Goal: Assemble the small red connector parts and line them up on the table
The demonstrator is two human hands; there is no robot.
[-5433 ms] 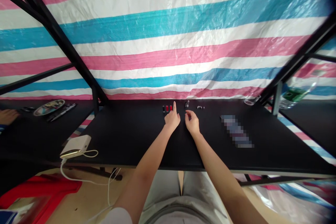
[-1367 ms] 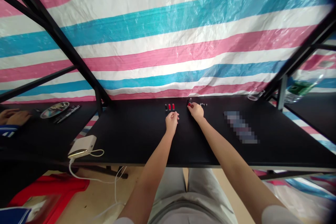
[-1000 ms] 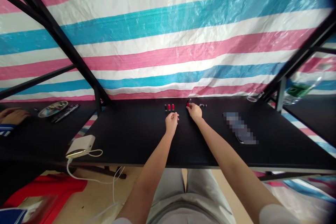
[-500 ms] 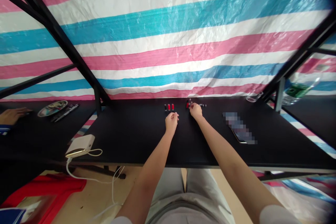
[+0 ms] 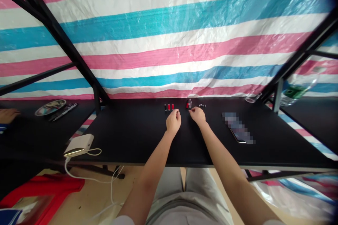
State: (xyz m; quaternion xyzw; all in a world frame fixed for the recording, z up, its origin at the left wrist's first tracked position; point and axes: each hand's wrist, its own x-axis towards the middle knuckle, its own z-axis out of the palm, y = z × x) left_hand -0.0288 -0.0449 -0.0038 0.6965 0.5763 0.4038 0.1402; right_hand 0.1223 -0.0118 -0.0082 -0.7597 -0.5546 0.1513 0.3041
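My left hand (image 5: 173,122) is above the black table, its fingers curled and pinched; a small dark bit shows at the fingertips, too small to name. Just beyond it stand a small black-topped cylinder (image 5: 165,107) and two small red-topped cylinders (image 5: 169,107) in a row. My right hand (image 5: 198,115) is to the right, thumb and forefinger pressed together; what they hold, if anything, I cannot make out. Past its fingertips lies a small cluster of red and black pieces (image 5: 187,104) and clear pieces (image 5: 190,103). Several tiny shiny curved pieces (image 5: 202,105) lie right of them.
A phone (image 5: 237,128) lies on the table (image 5: 132,130) at right. A white box (image 5: 80,142) with a cable is at the left edge. A clear cup (image 5: 252,97) and a bottle (image 5: 297,91) stand far right. Another person's hand (image 5: 9,115) rests at far left.
My right hand has drawn back from the cluster of small pieces, toward me. My left hand has turned slightly, fingers toward the right hand. The row of cylinders stays in place.
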